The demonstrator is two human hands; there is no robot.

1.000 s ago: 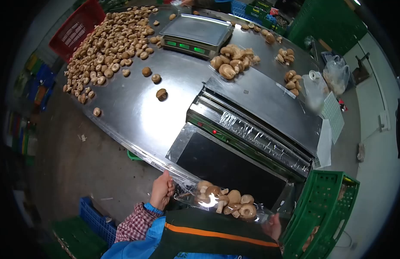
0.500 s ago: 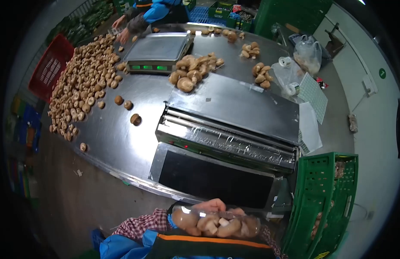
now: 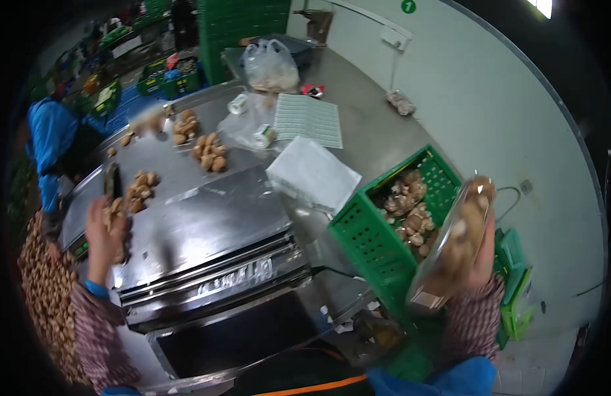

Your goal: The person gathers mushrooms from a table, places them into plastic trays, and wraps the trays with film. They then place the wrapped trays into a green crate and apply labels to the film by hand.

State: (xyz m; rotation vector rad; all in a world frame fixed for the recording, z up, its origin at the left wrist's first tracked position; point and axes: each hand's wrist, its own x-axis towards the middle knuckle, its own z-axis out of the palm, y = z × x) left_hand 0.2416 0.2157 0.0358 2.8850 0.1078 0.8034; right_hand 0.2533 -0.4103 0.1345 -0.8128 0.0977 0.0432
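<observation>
On the right, my right hand [image 3: 484, 259] grips a film-wrapped tray of mushrooms [image 3: 458, 241], held tilted beside and partly over the green crate [image 3: 374, 244]. More mushroom packs [image 3: 411, 211] lie inside that crate. My left hand [image 3: 105, 237] is raised at the left with its fingers apart, holding nothing that I can see. Just behind it, loose mushrooms [image 3: 139, 191] lie near the scale [image 3: 81, 245], and my hand hides some of them. Between my arms stands the metal wrapping machine [image 3: 206, 218] with its black plate [image 3: 239, 343].
A large heap of mushrooms [image 3: 48, 310] lies at the left, near a co-worker in a blue jacket [image 3: 51, 135]. Two mushroom clusters [image 3: 210, 153] sit on the steel table behind the machine. Papers [image 3: 313, 173], label rolls [image 3: 264, 136] and a plastic bag [image 3: 271, 66] lie farther back.
The wrapped mushroom tray has moved from in front of my body to the right, beside the crate, now in my right hand alone. My left hand has moved left and forward. The view has turned right.
</observation>
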